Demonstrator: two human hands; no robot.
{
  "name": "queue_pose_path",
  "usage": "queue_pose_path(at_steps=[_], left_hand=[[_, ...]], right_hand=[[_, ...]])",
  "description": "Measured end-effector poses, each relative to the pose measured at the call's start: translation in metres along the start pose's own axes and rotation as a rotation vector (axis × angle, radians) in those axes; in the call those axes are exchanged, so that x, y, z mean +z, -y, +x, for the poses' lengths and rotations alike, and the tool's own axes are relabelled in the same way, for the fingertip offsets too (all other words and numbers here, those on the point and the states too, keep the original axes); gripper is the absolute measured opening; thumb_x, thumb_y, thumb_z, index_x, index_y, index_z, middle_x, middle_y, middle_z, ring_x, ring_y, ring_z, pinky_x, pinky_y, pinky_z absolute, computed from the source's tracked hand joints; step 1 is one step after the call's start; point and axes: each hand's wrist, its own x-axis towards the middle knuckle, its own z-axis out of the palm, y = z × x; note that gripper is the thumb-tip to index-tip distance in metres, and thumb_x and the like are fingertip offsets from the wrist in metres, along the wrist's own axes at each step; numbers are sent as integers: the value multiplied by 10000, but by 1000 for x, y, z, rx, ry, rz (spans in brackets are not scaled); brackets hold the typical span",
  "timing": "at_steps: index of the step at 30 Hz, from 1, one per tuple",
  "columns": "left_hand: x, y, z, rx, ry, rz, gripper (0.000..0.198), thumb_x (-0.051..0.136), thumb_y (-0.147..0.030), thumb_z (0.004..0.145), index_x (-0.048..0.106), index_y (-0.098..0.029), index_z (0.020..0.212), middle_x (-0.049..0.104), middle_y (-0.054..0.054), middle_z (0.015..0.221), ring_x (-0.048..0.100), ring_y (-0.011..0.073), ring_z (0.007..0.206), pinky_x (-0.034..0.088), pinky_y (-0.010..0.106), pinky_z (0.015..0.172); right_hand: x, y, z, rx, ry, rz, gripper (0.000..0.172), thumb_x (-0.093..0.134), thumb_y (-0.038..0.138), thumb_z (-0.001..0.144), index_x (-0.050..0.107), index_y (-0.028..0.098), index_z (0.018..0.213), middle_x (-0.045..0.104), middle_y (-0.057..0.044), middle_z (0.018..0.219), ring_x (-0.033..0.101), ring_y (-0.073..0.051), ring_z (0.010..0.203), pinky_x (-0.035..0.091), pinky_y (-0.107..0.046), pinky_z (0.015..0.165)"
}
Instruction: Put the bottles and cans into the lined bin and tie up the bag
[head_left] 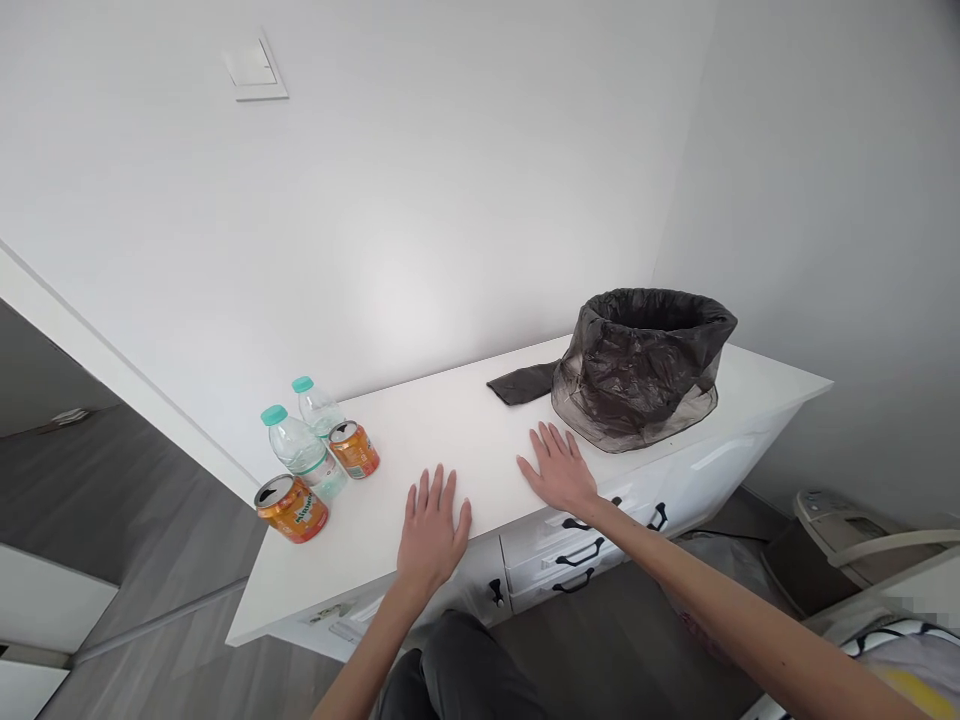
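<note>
My left hand (433, 530) rests flat near the front edge of the white cabinet top (442, 430), fingers spread and holding nothing. To its left stand two opened orange drink cans, a front can (294, 510) and a rear can (355, 450). Beside them are two clear plastic bottles with teal caps, a nearer bottle (298, 445) and a farther bottle (318, 408). Palm down with fingers apart, my right hand (559, 468) also lies on the surface, just left of a bin lined with a black plastic bag (637, 375). A folded black bag (523, 383) lies against the bin's left side.
Drawers with black handles (579, 552) form the cabinet front. A grey appliance (832, 540) stands on the floor at right. A white wall with a light switch (259, 68) rises behind the cabinet. At left is a doorway with grey wood flooring (172, 580).
</note>
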Motion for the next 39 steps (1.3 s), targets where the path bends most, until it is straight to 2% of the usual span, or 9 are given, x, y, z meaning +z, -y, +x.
queue_pose_path(at_steps=[7, 12, 18, 28, 34, 39], left_hand=[[-11, -2, 6, -1, 28, 9, 597, 398, -460, 1072, 437, -206, 1611, 385, 89, 1688, 334, 334, 1577, 342, 573, 1271], [-16, -3, 7, 0, 28, -7, 599, 407, -458, 1071, 402, -239, 1629, 379, 75, 1691, 337, 321, 1577, 357, 571, 1265], [-25, -5, 6, -19, 45, -1, 581, 392, -455, 1080, 430, -220, 1610, 396, 75, 1684, 347, 310, 1575, 364, 553, 1265], [-18, 2, 5, -42, 62, -73, 633, 506, -461, 1048, 361, -295, 1640, 343, 55, 1711, 294, 300, 1595, 359, 558, 1272], [-19, 2, 11, -169, 22, -163, 528, 516, -447, 1050, 474, -295, 1554, 474, 32, 1643, 405, 247, 1547, 392, 502, 1271], [-20, 1, 14, -233, -10, -212, 454, 505, -437, 1054, 530, -294, 1484, 549, 14, 1588, 466, 237, 1510, 429, 497, 1253]], right_hand=[[-10, 2, 0, -17, 1, 5, 784, 207, 578, 1080, 279, 65, 1670, 146, -172, 1756, 81, -314, 1641, 11, -517, 1320], [-15, 7, -3, -26, -35, -28, 746, 253, 536, 1085, 325, 61, 1655, 191, -183, 1744, 126, -336, 1633, 60, -540, 1318], [-20, 14, -7, -31, -69, -63, 702, 277, 482, 1085, 382, 52, 1630, 259, -197, 1722, 205, -346, 1616, 106, -555, 1312], [1, 2, -3, -76, -88, -9, 712, 283, 525, 1074, 373, 109, 1645, 200, -153, 1748, 118, -358, 1633, 66, -591, 1316], [-2, 2, -3, -81, -84, -11, 714, 269, 535, 1075, 371, 123, 1649, 209, -136, 1751, 108, -354, 1635, 69, -588, 1319], [-11, 8, -5, -76, -53, 15, 713, 268, 521, 1077, 371, 105, 1646, 182, -150, 1756, 99, -366, 1634, 70, -593, 1319]])
